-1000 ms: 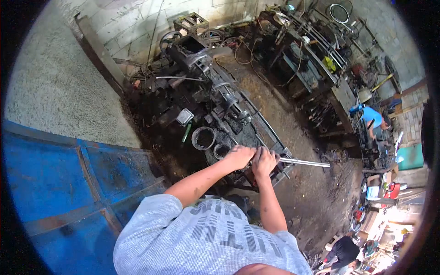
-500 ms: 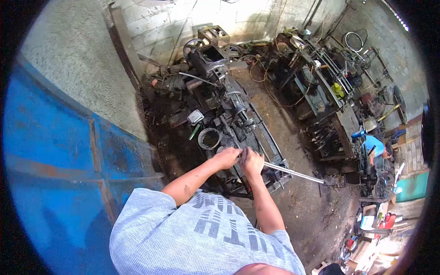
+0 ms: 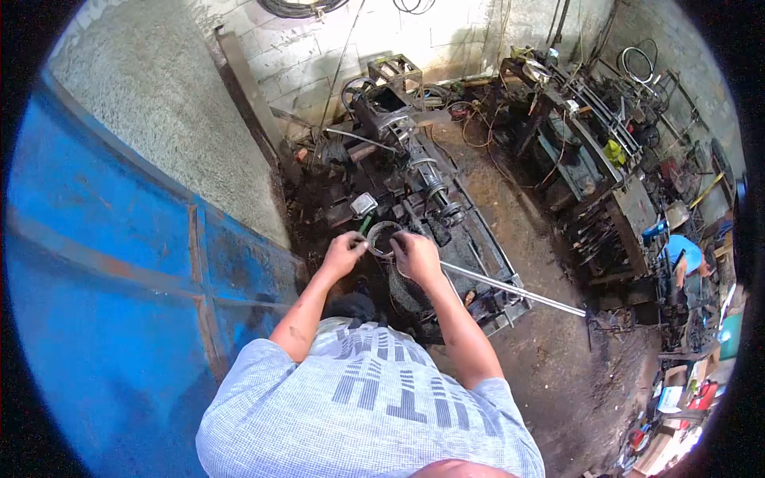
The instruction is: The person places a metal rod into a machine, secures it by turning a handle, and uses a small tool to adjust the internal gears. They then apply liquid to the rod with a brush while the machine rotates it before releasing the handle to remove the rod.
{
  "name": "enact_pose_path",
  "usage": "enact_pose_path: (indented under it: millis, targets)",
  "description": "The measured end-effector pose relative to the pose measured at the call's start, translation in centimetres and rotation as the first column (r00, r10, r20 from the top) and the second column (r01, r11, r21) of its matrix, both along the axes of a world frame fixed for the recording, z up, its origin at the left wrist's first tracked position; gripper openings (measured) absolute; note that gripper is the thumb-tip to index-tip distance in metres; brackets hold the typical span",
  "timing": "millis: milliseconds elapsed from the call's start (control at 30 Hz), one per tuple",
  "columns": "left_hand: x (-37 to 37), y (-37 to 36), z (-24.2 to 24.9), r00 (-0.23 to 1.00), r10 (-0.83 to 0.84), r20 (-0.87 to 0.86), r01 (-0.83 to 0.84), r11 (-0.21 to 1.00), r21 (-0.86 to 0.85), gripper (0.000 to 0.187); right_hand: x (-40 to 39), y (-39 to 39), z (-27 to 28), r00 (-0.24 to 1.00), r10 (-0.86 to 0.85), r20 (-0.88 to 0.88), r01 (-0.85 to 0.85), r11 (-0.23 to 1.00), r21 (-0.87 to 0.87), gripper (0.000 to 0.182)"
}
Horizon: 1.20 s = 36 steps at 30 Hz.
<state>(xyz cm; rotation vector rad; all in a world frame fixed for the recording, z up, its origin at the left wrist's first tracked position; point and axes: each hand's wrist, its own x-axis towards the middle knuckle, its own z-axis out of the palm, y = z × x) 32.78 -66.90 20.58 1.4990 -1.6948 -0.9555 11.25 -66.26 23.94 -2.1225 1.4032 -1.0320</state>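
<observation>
A round, open metal ring [image 3: 371,248] rests on the dark lathe bed in front of me. My left hand [image 3: 344,253] has its fingers curled at the ring's left rim. On the opposite side, my right hand [image 3: 416,256] closes its thumb and fingers on the right rim. Just behind the ring lies a green-handled tool [image 3: 366,222], its far end near a small pale box [image 3: 363,205]. Long bright metal bars [image 3: 518,292] stick out to the right from behind my right forearm, apart from both hands.
A greasy lathe [image 3: 434,185] stretches away from me. To my left is a blue metal door [image 3: 135,287]. A cluttered workbench [image 3: 582,159] stands at the right, and a person in a blue shirt [image 3: 684,253] works farther right.
Both my hands have left the lathe area by the long bars and moved left to the ring. They are farther apart now. The view has shifted slightly; the ring stays in place.
</observation>
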Motion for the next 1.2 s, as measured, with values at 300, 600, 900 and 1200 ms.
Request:
enact_pose_path:
  millis: [300,600,900,1200]
  targets:
    - [3.0,-13.5,-1.4,0.951,0.187,-0.247,-0.234,0.955,-0.18,0.031,2.6,-8.5,0.4,0.984,-0.075,0.161,0.04,0.976,0.212,0.032]
    - [6.5,-27.4,1.4,0.91,0.025,-0.414,-0.031,0.999,-0.008,0.038,13.4,-26.1,-4.4,0.402,-0.553,0.73,-0.289,0.68,0.674,0.032]
    - [12.4,-38.0,4.7,0.834,-0.465,-0.295,0.403,0.881,-0.249,0.018,18.9,-32.1,-0.5,-0.228,-0.763,0.604,-0.45,0.633,0.63,0.032]
    - [16.7,-38.5,1.2,0.931,0.015,-0.364,0.004,0.999,0.049,0.019,16.9,-31.3,5.8,-0.076,-0.739,0.669,-0.27,0.661,0.7,0.037]
